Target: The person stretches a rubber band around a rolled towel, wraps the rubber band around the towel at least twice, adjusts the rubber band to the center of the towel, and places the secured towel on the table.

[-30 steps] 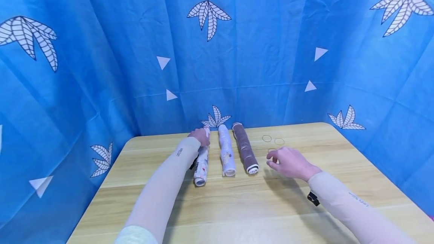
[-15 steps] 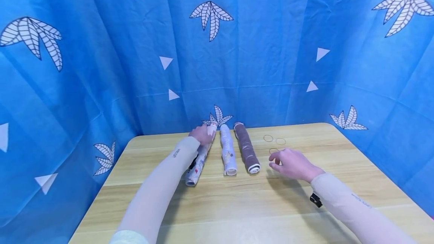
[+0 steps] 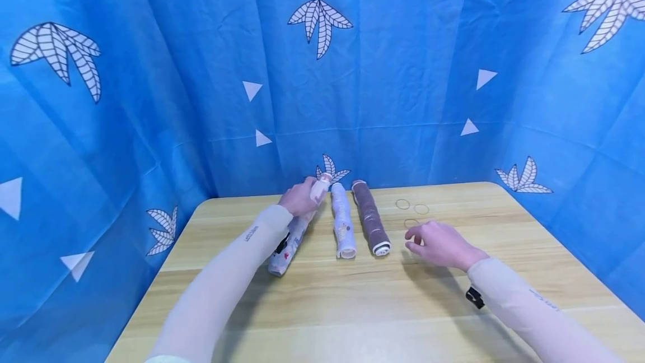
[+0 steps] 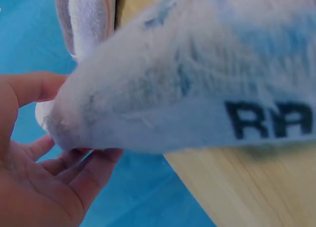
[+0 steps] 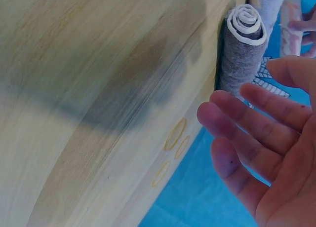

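A white rolled towel [image 3: 296, 235] with coloured print is in my left hand [image 3: 298, 199], which grips it near its far end; that end is raised. In the left wrist view, thumb and fingers curl round the end of the printed roll [image 4: 163, 89], and dark letters show on its side. Right of it lie a pale lilac rolled towel [image 3: 343, 226] and a brown rolled towel [image 3: 372, 222] with a white edge. My right hand [image 3: 443, 245] hovers over the table with loosely bent fingers, holding nothing. Just beyond it lie three thin yellow rubber bands [image 3: 402, 204].
The wooden table [image 3: 383, 307] has rounded far corners. A blue patterned curtain [image 3: 403, 71] hangs along its back and both sides. The brown roll's spiral end [image 5: 247, 23] faces the right wrist camera.
My left hand has lifted the far end of the printed towel and swung it right, while its near end has shifted left. The right hand has hardly moved.
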Available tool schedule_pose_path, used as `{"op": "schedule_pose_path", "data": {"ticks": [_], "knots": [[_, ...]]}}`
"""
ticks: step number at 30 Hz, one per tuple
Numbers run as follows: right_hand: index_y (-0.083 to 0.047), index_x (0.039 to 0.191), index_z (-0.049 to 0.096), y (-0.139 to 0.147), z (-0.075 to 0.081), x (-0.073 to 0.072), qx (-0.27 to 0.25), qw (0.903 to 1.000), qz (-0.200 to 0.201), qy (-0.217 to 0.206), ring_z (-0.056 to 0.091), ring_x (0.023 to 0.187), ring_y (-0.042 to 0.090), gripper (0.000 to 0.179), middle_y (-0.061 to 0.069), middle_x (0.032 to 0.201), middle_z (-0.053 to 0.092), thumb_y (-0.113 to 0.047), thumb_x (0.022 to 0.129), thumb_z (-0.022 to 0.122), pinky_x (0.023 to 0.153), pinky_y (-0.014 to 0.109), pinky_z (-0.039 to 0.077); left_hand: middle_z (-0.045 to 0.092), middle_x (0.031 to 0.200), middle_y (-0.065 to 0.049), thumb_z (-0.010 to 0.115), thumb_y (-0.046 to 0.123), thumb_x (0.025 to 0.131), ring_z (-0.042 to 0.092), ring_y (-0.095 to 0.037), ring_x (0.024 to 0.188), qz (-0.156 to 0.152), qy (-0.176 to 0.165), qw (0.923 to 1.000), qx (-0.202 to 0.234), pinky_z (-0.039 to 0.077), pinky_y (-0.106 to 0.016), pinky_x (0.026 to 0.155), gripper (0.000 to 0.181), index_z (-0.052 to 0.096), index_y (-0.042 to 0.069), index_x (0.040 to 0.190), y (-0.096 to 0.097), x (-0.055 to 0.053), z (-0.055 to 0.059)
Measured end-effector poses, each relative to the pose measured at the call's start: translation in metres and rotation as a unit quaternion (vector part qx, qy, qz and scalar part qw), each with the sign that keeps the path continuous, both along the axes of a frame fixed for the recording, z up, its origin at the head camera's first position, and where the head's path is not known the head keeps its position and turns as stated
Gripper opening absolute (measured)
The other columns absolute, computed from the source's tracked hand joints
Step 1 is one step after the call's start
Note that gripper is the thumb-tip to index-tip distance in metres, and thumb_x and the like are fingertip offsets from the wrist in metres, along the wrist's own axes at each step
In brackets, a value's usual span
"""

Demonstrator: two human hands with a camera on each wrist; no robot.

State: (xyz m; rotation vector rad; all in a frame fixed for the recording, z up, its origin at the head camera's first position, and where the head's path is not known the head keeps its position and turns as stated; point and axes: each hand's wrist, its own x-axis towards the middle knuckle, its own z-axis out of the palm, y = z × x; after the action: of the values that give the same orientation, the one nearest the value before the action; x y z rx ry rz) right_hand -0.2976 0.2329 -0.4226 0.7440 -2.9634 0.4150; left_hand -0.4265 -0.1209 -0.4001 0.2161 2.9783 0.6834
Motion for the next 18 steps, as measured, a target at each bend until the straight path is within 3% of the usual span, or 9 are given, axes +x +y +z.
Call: {"op": "schedule_pose_path", "data": {"ticks": [6,11,14,18], "knots": [[-0.01,0.11,0.075,0.003,-0.001,0.0,0.003,1.0,0.0,0.004,0.063,0.074,0.006,0.024,-0.007,0.084,0.071,-0.025,0.093,0.068,0.071,0.036,0.055,0.057,0.137,-0.006,0.067,0.031,0.095,0.059,-0.026,0.104,-0.03,0.024,0.9991,0.02,0.055,-0.043,0.08,0.068,0.033,0.029,0.153,0.002,0.018,0.005],[-0.01,0.109,0.075,0.005,-0.002,0.001,0.001,1.0,-0.002,0.004,0.061,0.073,0.005,0.023,-0.008,0.084,0.07,-0.025,0.093,0.069,0.071,0.035,0.054,0.055,0.136,-0.002,0.069,0.029,0.094,0.059,-0.025,0.102,-0.036,0.018,0.9987,0.032,0.055,-0.037,0.065,0.07,0.031,0.036,0.152,0.007,0.032,0.008],[-0.01,0.109,0.075,0.007,-0.003,0.002,0.001,1.0,-0.001,0.005,0.062,0.073,0.005,0.023,-0.007,0.084,0.071,-0.025,0.093,0.068,0.071,0.035,0.054,0.055,0.133,0.001,0.072,0.026,0.092,0.059,-0.025,0.102,-0.054,0.021,0.9973,0.046,0.054,-0.034,0.059,0.07,0.034,0.039,0.149,0.01,0.04,0.01],[-0.01,0.109,0.075,0.009,-0.003,0.003,0.001,1.0,-0.002,-0.001,0.062,0.074,0.006,0.024,-0.007,0.084,0.071,-0.025,0.093,0.068,0.071,0.036,0.054,0.055,0.131,0.003,0.073,0.019,0.089,0.059,-0.023,0.102,-0.096,0.044,0.9934,0.046,0.054,-0.034,0.063,0.072,0.037,0.039,0.148,0.01,0.052,0.013]]}}
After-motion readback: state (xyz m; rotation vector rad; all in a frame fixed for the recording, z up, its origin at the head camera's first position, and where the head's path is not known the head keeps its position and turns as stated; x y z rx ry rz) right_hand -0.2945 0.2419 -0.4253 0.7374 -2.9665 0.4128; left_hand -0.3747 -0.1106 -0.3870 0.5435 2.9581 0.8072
